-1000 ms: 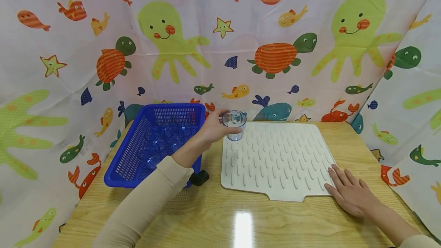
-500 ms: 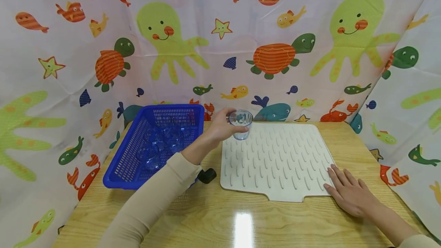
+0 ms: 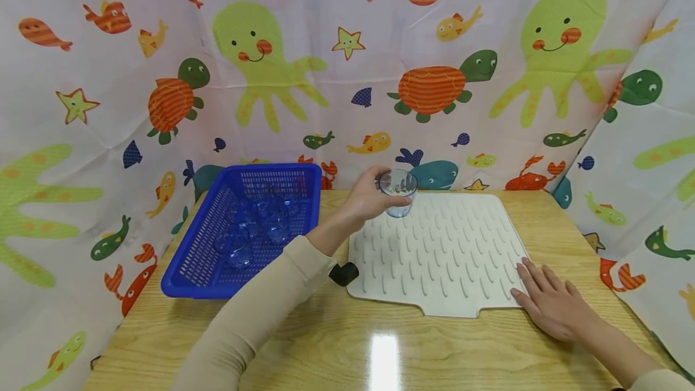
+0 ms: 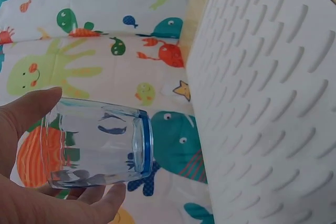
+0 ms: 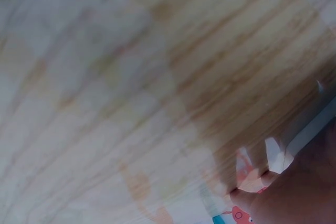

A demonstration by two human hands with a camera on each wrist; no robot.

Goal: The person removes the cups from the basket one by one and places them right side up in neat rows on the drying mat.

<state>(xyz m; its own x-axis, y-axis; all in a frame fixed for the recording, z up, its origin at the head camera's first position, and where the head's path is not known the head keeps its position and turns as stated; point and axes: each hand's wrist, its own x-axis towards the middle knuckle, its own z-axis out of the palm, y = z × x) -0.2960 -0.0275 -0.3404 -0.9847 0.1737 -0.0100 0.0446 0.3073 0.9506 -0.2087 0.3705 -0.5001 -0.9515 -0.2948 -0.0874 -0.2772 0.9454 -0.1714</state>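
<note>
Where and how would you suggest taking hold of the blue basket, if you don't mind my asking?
I'd grip the blue basket by its rim, from left and right together: it is wide and open-topped, with several glasses inside, so opposite holds should probably keep it level.

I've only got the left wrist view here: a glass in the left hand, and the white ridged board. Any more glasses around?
Observer: Yes, the head view shows several clear glasses inside a blue basket, left of the white board.
Operator: Something pokes in at the top of my picture. What is it?
Observer: The right hand, lying palm down with its fingers at the board's right edge.
Operator: Which board corner is closest to the grip?
Observer: The far left one; in the head view the left hand holds the glass near it, how high is hard to tell.
</note>
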